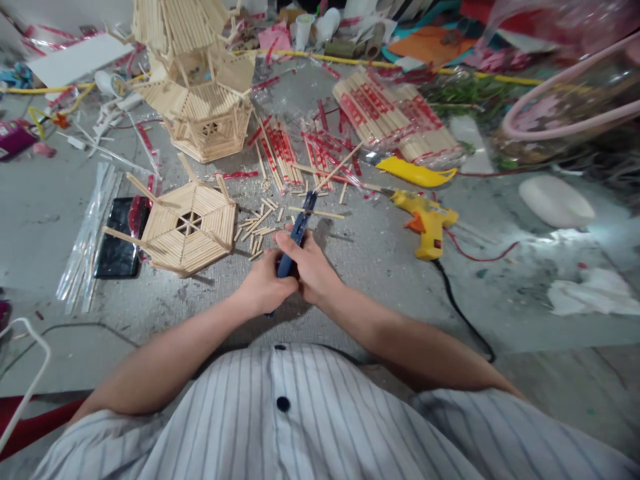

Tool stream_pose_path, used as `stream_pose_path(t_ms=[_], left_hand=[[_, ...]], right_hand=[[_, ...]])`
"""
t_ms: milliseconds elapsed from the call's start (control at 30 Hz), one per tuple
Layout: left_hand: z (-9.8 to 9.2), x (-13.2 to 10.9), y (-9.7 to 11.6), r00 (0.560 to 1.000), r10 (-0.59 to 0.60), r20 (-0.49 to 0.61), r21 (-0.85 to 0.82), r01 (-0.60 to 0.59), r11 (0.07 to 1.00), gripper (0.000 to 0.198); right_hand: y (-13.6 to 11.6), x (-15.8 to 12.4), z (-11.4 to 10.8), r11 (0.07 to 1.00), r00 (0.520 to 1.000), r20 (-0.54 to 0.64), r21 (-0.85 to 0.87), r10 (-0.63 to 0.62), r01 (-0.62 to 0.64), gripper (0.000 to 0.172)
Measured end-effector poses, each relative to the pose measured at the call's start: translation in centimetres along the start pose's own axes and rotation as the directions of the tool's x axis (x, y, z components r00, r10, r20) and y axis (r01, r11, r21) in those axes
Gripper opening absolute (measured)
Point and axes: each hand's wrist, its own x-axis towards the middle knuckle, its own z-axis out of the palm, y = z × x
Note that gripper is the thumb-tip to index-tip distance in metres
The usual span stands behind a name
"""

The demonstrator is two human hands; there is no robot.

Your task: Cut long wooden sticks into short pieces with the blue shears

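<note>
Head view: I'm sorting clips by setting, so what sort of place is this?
Probably a home craft workspace on a grey floor: a stick-built model tower, packs of chopsticks and a yellow glue gun lie among scraps.

One glue gun [425, 223], one pair of pliers [298, 233], two stick models [187, 227].

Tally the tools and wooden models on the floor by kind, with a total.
Blue cutters, held in both hands (left hand, right hand): 1
Yellow glue gun: 1
Yellow scraper: 1
Stick-built models: 2, the hexagon and the tower
Total: 5
</note>
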Motion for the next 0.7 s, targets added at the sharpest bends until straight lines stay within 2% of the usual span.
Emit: stream_pose_path(t_ms=[100, 267, 433, 700], left_hand=[[0.8, 0.3, -0.3, 0.996, 0.081, -0.043, 0.024, -0.080, 0.996, 0.044], [1.0, 0.1, -0.9, 0.995, 0.064, -0.080, 0.066, -0.058, 0.996, 0.043], [1.1, -0.1, -1.0, 0.988, 0.111, -0.105, 0.067, -0.104, 0.992, 0.046], [1.0, -0.1, -0.9, 0.985, 0.130, -0.114, 0.102, -0.118, 0.988, 0.051]], right_hand=[[0.4, -0.1, 0.2, 0.994, 0.996, -0.060, -0.091, -0.063, 0.057, 0.049], [0.9, 0.4, -0.1, 0.976, 0.982, -0.082, -0.152, -0.169, 0.155, 0.032], [1.2, 0.6, -0.1, 0.969, 0.974, -0.069, -0.137, -0.217, 0.206, 0.031], [1.4, 0.7, -0.2, 0.967, 0.972, -0.056, -0.126, -0.229, 0.221, 0.033]])
